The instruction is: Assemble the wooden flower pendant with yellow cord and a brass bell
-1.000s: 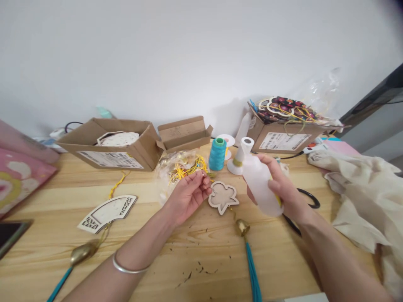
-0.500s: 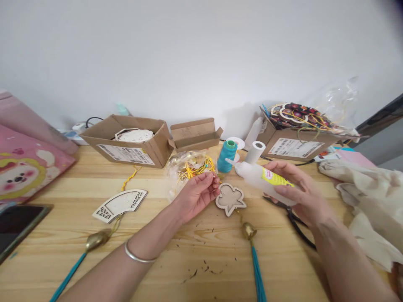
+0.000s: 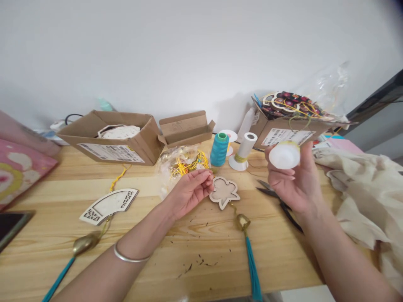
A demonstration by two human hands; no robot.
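My left hand [image 3: 193, 191] is pinched closed just left of a cloud-shaped wooden frame [image 3: 224, 192]; what its fingertips hold is too small to make out. My right hand [image 3: 294, 184] grips the white glue bottle [image 3: 284, 156], whose round base faces me. From the cloud-shaped frame hangs a brass bell [image 3: 243, 221] with a teal tassel [image 3: 252, 266]. At the left lies a fan-shaped wooden piece [image 3: 110, 205] with its own bell [image 3: 85, 242]. Behind my left hand is a plastic bag of yellow cords [image 3: 189, 161].
Black scissors [image 3: 283, 205] lie left of my right wrist. A teal thread spool [image 3: 219, 149] and a white spool [image 3: 245, 149] stand behind the frame. Cardboard boxes [image 3: 151, 140] line the wall; beige cloth [image 3: 362, 197] covers the right side.
My right hand has raised and turned the bottle, so its base now faces me instead of its side and nozzle. The view has shifted slightly; my left hand stays pinched beside the frame.
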